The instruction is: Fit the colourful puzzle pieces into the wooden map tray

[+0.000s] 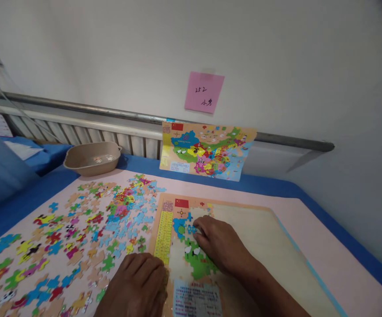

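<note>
My right hand (219,244) pinches a blue jigsaw piece (191,229) over the upper left part of the puzzle board (257,246). Beside that piece is a blue joined section (178,226) with a green patch; below lies a green section (197,264) with white animals. My left hand (141,281) is closed at the board's left border, fingers bent over its edge and their tips hidden. Close to it runs a yellow printed strip (163,233). Loose jigsaw pieces (75,220) lie spread over the pink sheet left of the board.
A printed map picture (207,152) leans on the metal rail (293,141) behind the board. A brown basin (91,160) holds a few pieces at the back left. A pink note (204,92) is stuck to the wall. Blue cloth (270,184) borders the pink sheet (326,229).
</note>
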Demonstrator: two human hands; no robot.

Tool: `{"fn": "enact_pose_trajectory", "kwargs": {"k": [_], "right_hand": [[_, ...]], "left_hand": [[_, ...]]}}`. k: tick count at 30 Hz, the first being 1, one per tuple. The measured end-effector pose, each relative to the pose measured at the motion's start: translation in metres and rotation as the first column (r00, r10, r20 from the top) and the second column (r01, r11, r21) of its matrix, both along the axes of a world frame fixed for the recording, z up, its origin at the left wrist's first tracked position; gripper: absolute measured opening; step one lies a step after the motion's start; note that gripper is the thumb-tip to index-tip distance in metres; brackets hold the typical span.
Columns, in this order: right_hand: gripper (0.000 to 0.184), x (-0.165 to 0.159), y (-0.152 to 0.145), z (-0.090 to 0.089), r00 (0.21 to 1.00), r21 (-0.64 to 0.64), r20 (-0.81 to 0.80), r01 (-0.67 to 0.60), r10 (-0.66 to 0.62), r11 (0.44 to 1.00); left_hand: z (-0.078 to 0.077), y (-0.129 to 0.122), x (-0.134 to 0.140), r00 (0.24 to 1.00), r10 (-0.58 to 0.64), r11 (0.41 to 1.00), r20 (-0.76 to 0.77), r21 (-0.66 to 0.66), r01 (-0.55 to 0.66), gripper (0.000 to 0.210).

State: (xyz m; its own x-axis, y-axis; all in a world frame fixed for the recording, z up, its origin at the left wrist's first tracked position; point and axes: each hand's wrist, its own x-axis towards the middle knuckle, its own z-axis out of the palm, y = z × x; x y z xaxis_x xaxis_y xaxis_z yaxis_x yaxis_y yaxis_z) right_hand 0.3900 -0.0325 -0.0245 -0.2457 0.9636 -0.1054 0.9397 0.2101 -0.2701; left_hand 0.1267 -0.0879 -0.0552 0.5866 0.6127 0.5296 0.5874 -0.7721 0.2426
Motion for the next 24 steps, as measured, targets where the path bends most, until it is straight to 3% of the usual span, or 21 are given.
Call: {"fn": "enact_pose_trajectory", "kwargs": {"k": [24], "right_hand": [[0.006, 0.0021, 0.0019, 0.0036, 0.998, -0.008, 0.011, 0.056, -0.056, 0.998]], "left_hand": [[-0.0048, 0.0006, -0.0011, 1.000, -0.003, 1.000, 0.000, 0.025, 0.003, 0.017]]}}
